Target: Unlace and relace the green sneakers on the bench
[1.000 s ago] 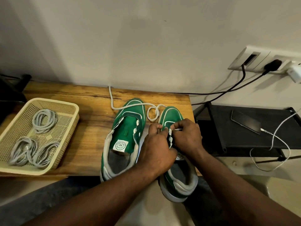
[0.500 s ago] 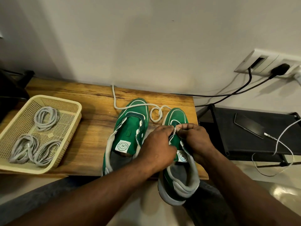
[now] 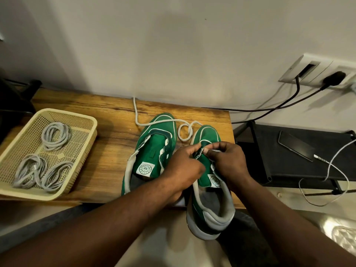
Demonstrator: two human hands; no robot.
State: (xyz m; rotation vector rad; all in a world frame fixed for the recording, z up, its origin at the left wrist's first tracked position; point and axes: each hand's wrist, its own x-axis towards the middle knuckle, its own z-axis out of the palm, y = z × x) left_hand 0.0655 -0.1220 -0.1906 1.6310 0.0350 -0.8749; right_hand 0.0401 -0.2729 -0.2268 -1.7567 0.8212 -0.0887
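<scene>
Nearest, the grey heel of the right sneaker (image 3: 210, 216) is seen jutting past the front edge of the wooden bench (image 3: 107, 120), just below both wrists. Its tongue and eyelet rows are largely covered by the two hands, which meet over its middle. The left hand (image 3: 181, 166) is curled, with an eyelet flap of this sneaker pinched between thumb and fingertips. The right hand (image 3: 229, 160) is likewise curled, its thumb and forefinger pressed together at the same flap. A sliver of white is seen beneath them, but whether it is a lace end cannot be told.

Just left of the left hand the left sneaker (image 3: 152, 151) is laid flat on the bench, unlaced, its tongue label facing up; its inner side is partly hidden by the left forearm. Just beyond the fingertips a loose lace (image 3: 159, 122) is draped over that sneaker's toe and looped between the two toes, trailing away to the wall.

Well left of the left hand a cream basket (image 3: 92, 132) is set on the bench, with coiled laces (image 3: 55, 135) inside. Right of the right hand a black shelf (image 3: 289, 170) is placed beside the bench, a phone (image 3: 294, 145) lying on it with a white cable (image 3: 339, 153) plugged in. Farthest, up on the wall, a wall socket (image 3: 317, 68) is fitted, from which black cables (image 3: 289, 102) are run down.
</scene>
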